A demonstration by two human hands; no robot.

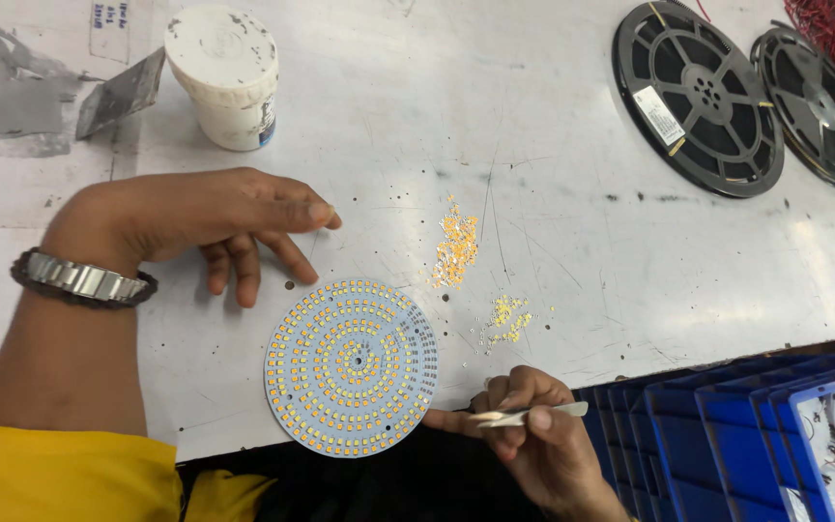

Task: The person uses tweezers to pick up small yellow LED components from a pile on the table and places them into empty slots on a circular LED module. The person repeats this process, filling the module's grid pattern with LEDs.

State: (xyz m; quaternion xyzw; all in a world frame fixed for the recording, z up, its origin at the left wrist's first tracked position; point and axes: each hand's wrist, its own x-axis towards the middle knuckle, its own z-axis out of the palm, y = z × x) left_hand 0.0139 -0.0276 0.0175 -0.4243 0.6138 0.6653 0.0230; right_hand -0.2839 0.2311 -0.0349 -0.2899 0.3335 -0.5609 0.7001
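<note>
Head view: the round light board point(351, 366) lay at the table's point(572, 145) near edge, the right hand point(533, 435) pinching tweezers point(530, 414) beside its rim, the left hand point(213, 217) hovering behind it, fingers loosely together and holding nothing. Good practice, judging by the loose orange chips point(456, 249) and yellow chips point(506, 316) nearby, called for a light pinch and a steadied board.
</note>
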